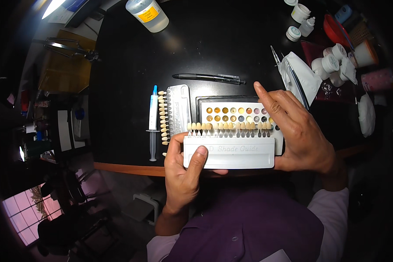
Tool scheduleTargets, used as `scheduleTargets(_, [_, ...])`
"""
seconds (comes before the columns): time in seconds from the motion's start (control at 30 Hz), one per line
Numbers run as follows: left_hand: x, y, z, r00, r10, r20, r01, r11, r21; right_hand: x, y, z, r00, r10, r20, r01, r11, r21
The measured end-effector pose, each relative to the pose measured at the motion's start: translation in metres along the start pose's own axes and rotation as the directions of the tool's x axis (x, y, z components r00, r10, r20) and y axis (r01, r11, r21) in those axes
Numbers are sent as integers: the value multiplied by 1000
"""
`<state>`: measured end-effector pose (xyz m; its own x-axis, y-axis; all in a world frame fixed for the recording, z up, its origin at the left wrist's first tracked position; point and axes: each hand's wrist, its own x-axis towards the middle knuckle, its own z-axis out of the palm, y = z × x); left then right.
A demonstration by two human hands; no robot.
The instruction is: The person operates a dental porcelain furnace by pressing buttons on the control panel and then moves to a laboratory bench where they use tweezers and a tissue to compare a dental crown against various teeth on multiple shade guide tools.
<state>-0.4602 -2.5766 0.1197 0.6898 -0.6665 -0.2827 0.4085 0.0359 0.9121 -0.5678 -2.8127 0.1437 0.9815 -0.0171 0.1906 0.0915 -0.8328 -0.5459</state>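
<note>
My left hand (183, 172) grips a white tooth shade guide (231, 160) at its left end, thumb on the front face. A row of tooth-coloured tabs stands up along the guide's far edge. My right hand (305, 135) is at the guide's right end, its fingers stretched out and its thumb close to the corner; whether it touches the guide I cannot tell. Just beyond lies a white palette (238, 105) with round wells of coloured pastes, partly hidden by the guide and right hand. A second shade guide (178, 109) lies to the left, its tabs facing left.
A syringe (153, 118) with a blue tip lies at the left, and a black pen (209, 78) lies beyond the palette. A bottle (149, 16) with a yellow label stands far back. Slim tools rest on white tissue (302, 72) at right, near several white jars (327, 64).
</note>
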Motion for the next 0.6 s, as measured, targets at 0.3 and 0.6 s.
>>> scheduleTargets(0.3, [4,-2,-7,997,78,6,-78,997,-29,0,-2,2,1000,-15,10,16,999,-32])
scheduleTargets(0.6, [9,4,-3,998,59,-9,-60,998,-28,0,-3,1,1000,-25,-2,25,999,-26])
